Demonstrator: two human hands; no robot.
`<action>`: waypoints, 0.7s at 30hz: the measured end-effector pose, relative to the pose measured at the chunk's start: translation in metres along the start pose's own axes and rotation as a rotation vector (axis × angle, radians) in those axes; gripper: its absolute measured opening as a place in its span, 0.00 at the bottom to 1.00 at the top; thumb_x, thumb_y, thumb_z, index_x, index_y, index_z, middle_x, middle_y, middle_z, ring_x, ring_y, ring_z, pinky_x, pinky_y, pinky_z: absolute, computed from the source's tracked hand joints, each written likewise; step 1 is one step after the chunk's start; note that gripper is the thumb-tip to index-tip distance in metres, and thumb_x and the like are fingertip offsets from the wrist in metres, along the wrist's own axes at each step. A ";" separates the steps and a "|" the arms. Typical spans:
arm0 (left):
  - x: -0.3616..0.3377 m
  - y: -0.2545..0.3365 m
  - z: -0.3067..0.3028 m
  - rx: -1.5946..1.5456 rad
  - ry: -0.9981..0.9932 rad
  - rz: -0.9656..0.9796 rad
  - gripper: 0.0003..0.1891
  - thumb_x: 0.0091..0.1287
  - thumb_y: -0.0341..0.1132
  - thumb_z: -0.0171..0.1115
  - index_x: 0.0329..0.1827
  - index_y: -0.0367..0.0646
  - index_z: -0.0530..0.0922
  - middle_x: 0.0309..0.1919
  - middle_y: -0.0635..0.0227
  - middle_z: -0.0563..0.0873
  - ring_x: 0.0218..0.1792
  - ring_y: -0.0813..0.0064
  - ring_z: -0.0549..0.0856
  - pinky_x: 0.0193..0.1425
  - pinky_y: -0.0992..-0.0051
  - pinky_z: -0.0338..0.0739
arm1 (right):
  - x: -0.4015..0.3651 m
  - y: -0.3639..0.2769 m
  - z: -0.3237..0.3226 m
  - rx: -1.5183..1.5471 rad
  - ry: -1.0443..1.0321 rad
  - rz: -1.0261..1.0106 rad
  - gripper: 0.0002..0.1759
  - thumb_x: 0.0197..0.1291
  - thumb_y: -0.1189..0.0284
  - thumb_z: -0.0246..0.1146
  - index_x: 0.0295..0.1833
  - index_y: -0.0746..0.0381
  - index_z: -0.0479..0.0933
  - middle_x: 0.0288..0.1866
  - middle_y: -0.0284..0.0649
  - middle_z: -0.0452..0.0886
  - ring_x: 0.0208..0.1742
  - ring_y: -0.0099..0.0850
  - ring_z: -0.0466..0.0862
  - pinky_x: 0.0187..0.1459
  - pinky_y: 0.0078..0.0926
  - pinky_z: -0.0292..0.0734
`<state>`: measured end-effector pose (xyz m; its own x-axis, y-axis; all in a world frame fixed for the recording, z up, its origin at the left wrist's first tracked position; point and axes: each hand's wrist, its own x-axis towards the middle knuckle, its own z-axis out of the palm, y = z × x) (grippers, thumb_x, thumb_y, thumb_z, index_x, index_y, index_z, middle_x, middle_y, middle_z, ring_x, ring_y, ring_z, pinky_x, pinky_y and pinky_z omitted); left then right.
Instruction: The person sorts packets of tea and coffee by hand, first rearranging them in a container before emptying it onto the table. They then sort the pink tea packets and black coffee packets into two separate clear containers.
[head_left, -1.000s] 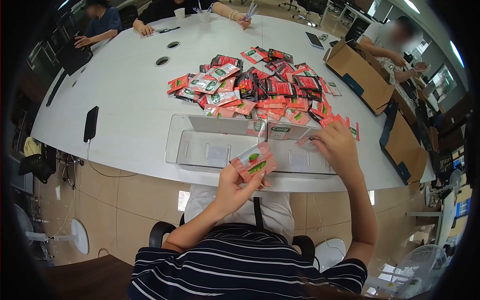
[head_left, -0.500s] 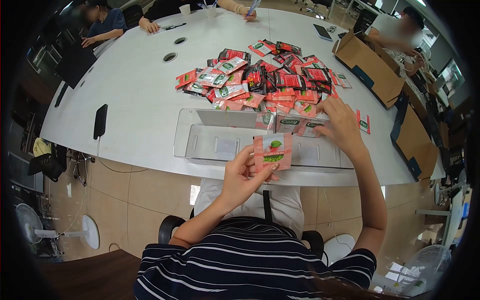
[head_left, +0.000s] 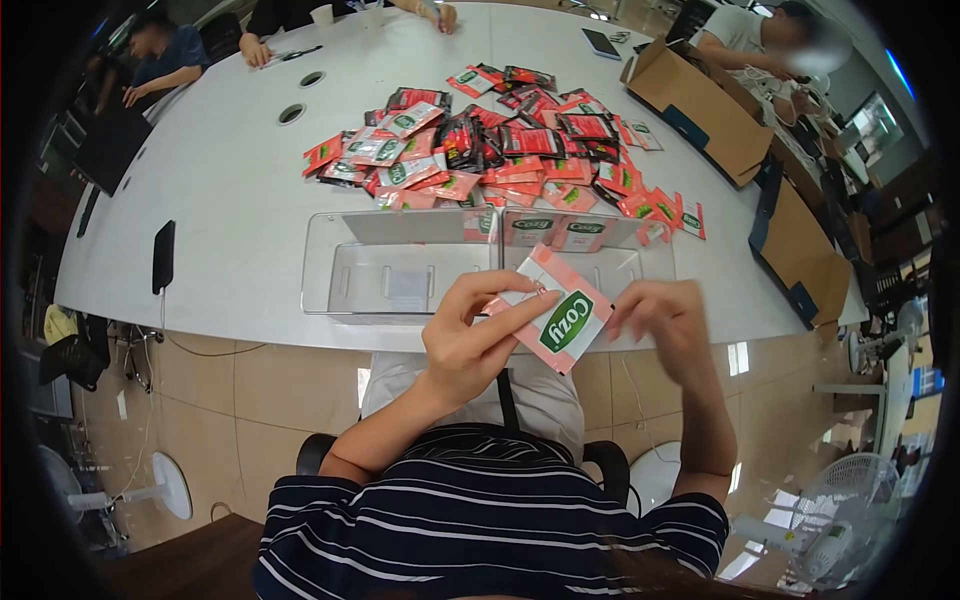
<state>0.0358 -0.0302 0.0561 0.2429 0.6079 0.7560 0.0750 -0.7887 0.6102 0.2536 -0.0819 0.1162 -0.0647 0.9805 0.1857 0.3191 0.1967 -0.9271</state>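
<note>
A pink and white tea sachet (head_left: pixel 568 325) with a green "Cozy" label is pinched in my left hand (head_left: pixel 462 335), tilted, above the table's front edge. Beside its right corner is my right hand (head_left: pixel 665 318), fingers curled and smeared by motion, fingertips right at the corner. Behind the sachet, two clear plastic bins (head_left: pixel 402 318) stand side by side. Several Cozy sachets (head_left: pixel 583 232) stand upright along the back of the right bin. A heap of red, pink and black sachets (head_left: pixel 530 142) lies just past the bins.
On the white table (head_left: pixel 230 190), a phone (head_left: pixel 163 257) with a cable lies at the left. Open cardboard boxes (head_left: pixel 700 115) line the right side. Another phone (head_left: pixel 600 43) and paper cups (head_left: pixel 322 15) are at the far side. Other people sit around the table.
The sachet in my left hand now shows its Cozy label and is tilted. My right hand has come from the right bin's back to the sachet's right side. The camera view has shifted.
</note>
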 end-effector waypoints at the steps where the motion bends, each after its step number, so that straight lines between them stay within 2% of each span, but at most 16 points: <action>1: -0.002 0.000 0.004 0.006 -0.016 0.020 0.23 0.47 0.15 0.66 0.47 0.44 0.87 0.48 0.59 0.81 0.46 0.69 0.84 0.44 0.76 0.81 | -0.004 -0.004 0.008 0.127 -0.045 0.125 0.05 0.57 0.78 0.67 0.35 0.68 0.78 0.26 0.33 0.81 0.22 0.16 0.73 0.25 0.15 0.65; 4: -0.010 -0.002 0.016 0.043 -0.028 0.089 0.24 0.46 0.16 0.67 0.49 0.44 0.87 0.49 0.60 0.82 0.46 0.67 0.84 0.45 0.74 0.80 | -0.010 0.008 0.017 -0.088 0.000 0.074 0.06 0.55 0.78 0.69 0.36 0.67 0.79 0.27 0.32 0.81 0.23 0.14 0.73 0.26 0.12 0.66; 5: -0.011 -0.004 0.020 0.068 -0.006 0.122 0.25 0.46 0.17 0.67 0.50 0.44 0.86 0.49 0.61 0.82 0.46 0.66 0.83 0.44 0.73 0.80 | -0.010 0.007 0.017 -0.081 0.073 0.087 0.08 0.55 0.77 0.70 0.37 0.67 0.79 0.28 0.30 0.80 0.25 0.14 0.74 0.28 0.14 0.68; 6: -0.013 -0.006 0.024 0.094 0.018 0.155 0.25 0.45 0.18 0.66 0.50 0.44 0.86 0.50 0.61 0.83 0.45 0.66 0.83 0.44 0.72 0.80 | -0.008 0.010 0.012 -0.106 0.169 0.001 0.08 0.54 0.77 0.70 0.38 0.66 0.79 0.29 0.31 0.81 0.25 0.15 0.74 0.29 0.16 0.68; 7: -0.019 -0.013 0.026 0.157 0.054 0.190 0.24 0.45 0.22 0.68 0.50 0.46 0.86 0.49 0.66 0.84 0.48 0.68 0.83 0.55 0.65 0.76 | -0.004 0.015 0.005 -0.133 0.263 -0.087 0.08 0.54 0.77 0.70 0.38 0.66 0.80 0.29 0.32 0.82 0.26 0.16 0.74 0.29 0.17 0.68; 8: -0.023 -0.017 0.024 0.275 0.044 0.221 0.22 0.47 0.23 0.69 0.49 0.47 0.86 0.49 0.67 0.84 0.48 0.68 0.83 0.59 0.63 0.71 | 0.000 0.018 -0.004 -0.159 0.355 -0.176 0.08 0.54 0.77 0.70 0.39 0.66 0.80 0.30 0.32 0.82 0.26 0.17 0.74 0.30 0.19 0.68; 10: -0.033 -0.024 0.018 0.513 0.025 0.281 0.19 0.50 0.25 0.72 0.47 0.49 0.86 0.47 0.70 0.84 0.47 0.68 0.83 0.68 0.60 0.63 | 0.010 0.016 -0.029 -0.466 0.404 -0.252 0.09 0.53 0.76 0.71 0.39 0.64 0.80 0.32 0.34 0.83 0.31 0.23 0.77 0.36 0.23 0.70; 11: -0.036 -0.028 0.020 0.543 0.016 0.251 0.18 0.51 0.27 0.72 0.46 0.50 0.86 0.46 0.73 0.85 0.48 0.69 0.83 0.70 0.59 0.58 | 0.015 0.015 -0.040 -0.620 0.426 -0.290 0.10 0.52 0.76 0.72 0.40 0.63 0.80 0.33 0.35 0.84 0.33 0.26 0.78 0.38 0.25 0.72; 13: -0.042 -0.036 0.022 0.604 -0.001 0.194 0.16 0.52 0.31 0.72 0.46 0.53 0.86 0.45 0.78 0.86 0.50 0.72 0.83 0.74 0.58 0.48 | 0.023 0.022 -0.056 -0.884 0.231 -0.337 0.12 0.48 0.75 0.72 0.39 0.61 0.80 0.35 0.36 0.82 0.40 0.32 0.79 0.45 0.29 0.72; 17: -0.045 -0.042 0.024 0.668 -0.008 0.224 0.15 0.53 0.34 0.72 0.45 0.54 0.86 0.44 0.82 0.87 0.53 0.73 0.82 0.74 0.60 0.45 | 0.038 0.049 -0.058 -1.199 -0.012 -0.365 0.17 0.41 0.74 0.74 0.39 0.60 0.78 0.40 0.35 0.79 0.50 0.36 0.76 0.51 0.34 0.70; 20: -0.046 -0.042 0.024 0.656 -0.023 0.207 0.15 0.53 0.34 0.71 0.45 0.54 0.86 0.43 0.82 0.87 0.54 0.73 0.81 0.74 0.62 0.45 | 0.046 0.052 -0.053 -1.299 0.014 -0.421 0.22 0.36 0.73 0.75 0.41 0.59 0.75 0.43 0.34 0.75 0.49 0.34 0.75 0.49 0.34 0.70; 21: -0.046 -0.042 0.024 0.655 -0.024 0.205 0.15 0.53 0.34 0.71 0.45 0.54 0.86 0.43 0.82 0.87 0.54 0.74 0.81 0.74 0.62 0.46 | 0.048 0.051 -0.053 -1.306 0.033 -0.384 0.24 0.36 0.73 0.75 0.42 0.59 0.75 0.43 0.34 0.75 0.49 0.34 0.75 0.49 0.34 0.70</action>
<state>0.0442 -0.0271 -0.0102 0.3351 0.4441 0.8309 0.5929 -0.7848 0.1803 0.3166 -0.0244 0.0951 -0.3349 0.8600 0.3850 0.9419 0.2941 0.1624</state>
